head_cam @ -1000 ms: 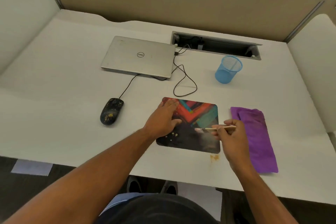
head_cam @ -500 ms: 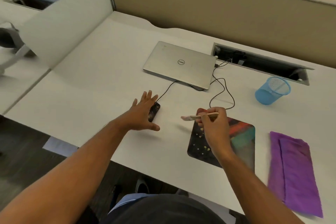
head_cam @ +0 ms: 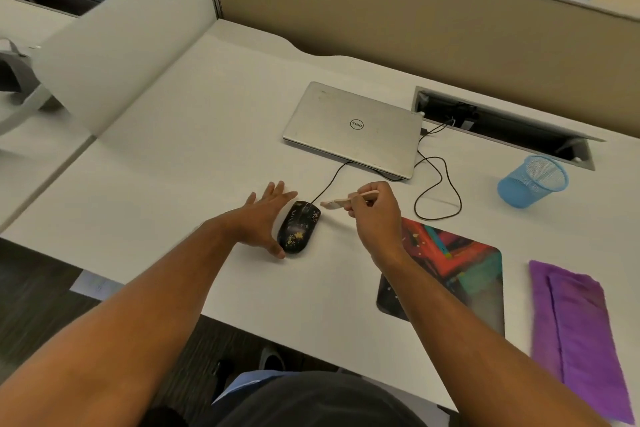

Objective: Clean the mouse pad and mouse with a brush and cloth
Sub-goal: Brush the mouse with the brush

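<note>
A black wired mouse (head_cam: 298,227) with gold specks lies on the white desk (head_cam: 194,163). My left hand (head_cam: 264,218) rests flat against its left side, fingers spread, thumb at its near end. My right hand (head_cam: 375,215) pinches a small wooden-handled brush (head_cam: 341,202), its bristles hovering just right of the mouse's front. The colourful mouse pad (head_cam: 460,270) lies right of the mouse, partly hidden under my right forearm. A folded purple cloth (head_cam: 581,333) lies at the far right.
A closed silver laptop (head_cam: 353,128) sits behind the mouse, with black cables (head_cam: 440,184) looping beside it. A blue mesh cup (head_cam: 533,180) stands at the right, before an open cable tray (head_cam: 502,125). A white divider (head_cam: 114,45) bounds the left side.
My left hand left the mouse pad and came to rest beside the mouse. My right hand carried the brush from the pad over to the mouse's front. The view swung left.
</note>
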The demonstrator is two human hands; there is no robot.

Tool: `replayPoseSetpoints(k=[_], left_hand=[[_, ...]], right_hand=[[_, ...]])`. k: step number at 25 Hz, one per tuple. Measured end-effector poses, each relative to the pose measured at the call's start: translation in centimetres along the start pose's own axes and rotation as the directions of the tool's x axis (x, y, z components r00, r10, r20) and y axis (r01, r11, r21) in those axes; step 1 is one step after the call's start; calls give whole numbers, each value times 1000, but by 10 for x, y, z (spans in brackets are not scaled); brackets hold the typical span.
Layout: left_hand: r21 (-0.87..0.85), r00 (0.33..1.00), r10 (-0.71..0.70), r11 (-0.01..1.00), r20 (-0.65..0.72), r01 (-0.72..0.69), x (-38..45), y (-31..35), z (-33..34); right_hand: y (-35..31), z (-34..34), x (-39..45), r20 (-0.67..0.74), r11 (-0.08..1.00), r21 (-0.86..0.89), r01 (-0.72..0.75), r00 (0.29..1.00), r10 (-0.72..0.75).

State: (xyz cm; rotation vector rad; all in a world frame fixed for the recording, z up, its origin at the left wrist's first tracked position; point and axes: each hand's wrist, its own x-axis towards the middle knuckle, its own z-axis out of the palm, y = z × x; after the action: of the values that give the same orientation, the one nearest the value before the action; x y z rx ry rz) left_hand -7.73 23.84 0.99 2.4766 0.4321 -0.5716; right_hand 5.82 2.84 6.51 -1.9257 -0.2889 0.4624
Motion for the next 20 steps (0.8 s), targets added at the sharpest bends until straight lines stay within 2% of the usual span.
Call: replayPoseSetpoints(k=[9,17,20], left_hand=[[12,998,61,998,-32,-60,14,10,14],[24,995,86,996,-51,-84,19,17,21],[13,995,93,996,-42,-92,17,18,19]], right_hand=[[6,-2,6,-27,999,-39,-26,999,25],[15,-7,-11,95,984,-167,59,995,-43],[14,-14,-14,56,991,-105,86,995,-80]])
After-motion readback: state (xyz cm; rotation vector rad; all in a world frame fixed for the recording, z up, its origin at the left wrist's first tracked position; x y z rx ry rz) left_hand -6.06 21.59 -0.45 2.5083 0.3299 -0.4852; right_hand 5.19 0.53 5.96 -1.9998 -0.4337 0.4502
